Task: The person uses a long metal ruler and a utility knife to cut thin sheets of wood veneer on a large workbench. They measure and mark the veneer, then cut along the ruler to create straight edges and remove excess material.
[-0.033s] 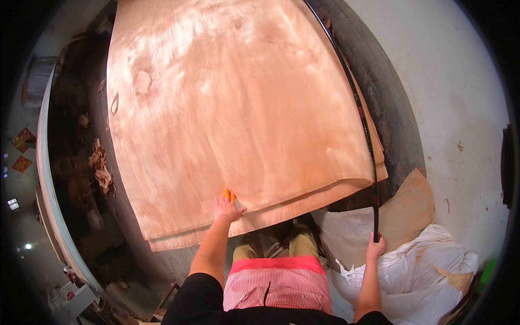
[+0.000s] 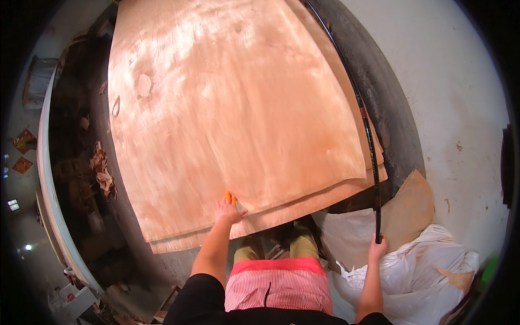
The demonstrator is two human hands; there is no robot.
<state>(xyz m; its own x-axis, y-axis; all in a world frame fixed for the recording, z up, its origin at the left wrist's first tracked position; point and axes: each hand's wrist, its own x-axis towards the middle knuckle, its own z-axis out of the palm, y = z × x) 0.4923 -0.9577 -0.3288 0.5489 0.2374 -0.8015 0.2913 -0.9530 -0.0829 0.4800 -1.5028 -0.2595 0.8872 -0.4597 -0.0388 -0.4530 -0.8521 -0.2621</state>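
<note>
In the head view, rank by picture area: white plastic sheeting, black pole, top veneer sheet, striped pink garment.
1. Top veneer sheet
2. White plastic sheeting
3. Striped pink garment
4. Black pole, long but thin
The garment looks nearer the camera, so actual sizes are unsure.

Room to pass lies open across the top wood sheet (image 2: 238,130) — while rightward the long black pole (image 2: 363,112) bars the way, bunched white plastic (image 2: 414,265) crowding its near end

Upper wood sheet (image 2: 238,124) lying on lower wood sheet (image 2: 319,200).
</note>
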